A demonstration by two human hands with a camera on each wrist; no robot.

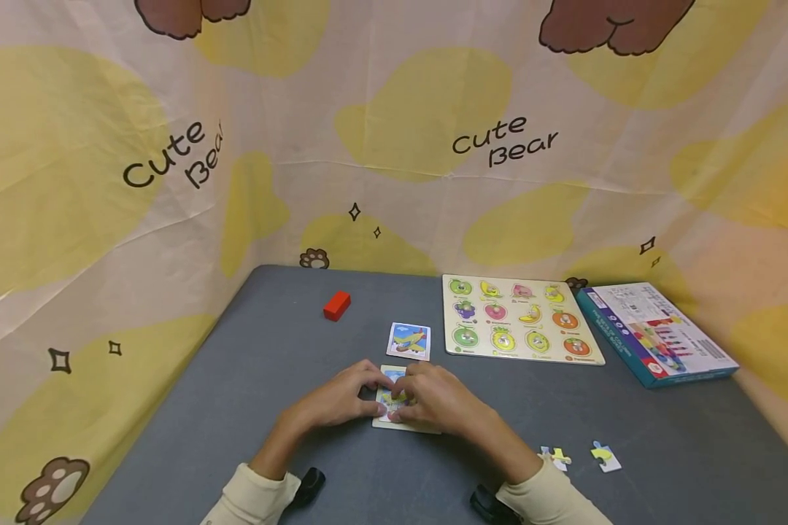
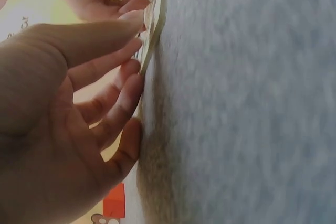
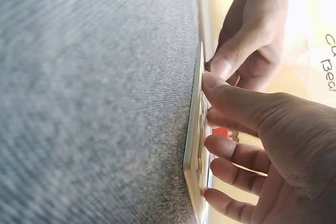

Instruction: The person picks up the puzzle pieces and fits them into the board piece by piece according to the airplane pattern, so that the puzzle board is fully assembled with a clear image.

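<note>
A small wooden jigsaw board [image 1: 394,425] with a pale rim lies flat on the grey table, partly covered by both hands. My left hand [image 1: 344,397] reaches over its left side, thumb and fingertips touching the puzzle. From the right comes my right hand [image 1: 436,397], its thumb near the left thumb and its other fingers spread along the board, as the right wrist view shows. Blue and yellow picture parts show between the hands. Just behind the board lies a card with a yellow airplane [image 1: 409,341]. Loose jigsaw pieces [image 1: 606,456] lie near the right forearm.
A red block [image 1: 337,305] sits at the back left of the grey table [image 1: 269,343]. Toward the back right lies a board of fruit pictures [image 1: 524,321], beside a teal-edged box [image 1: 663,332]. A printed cloth [image 1: 400,197] surrounds the table.
</note>
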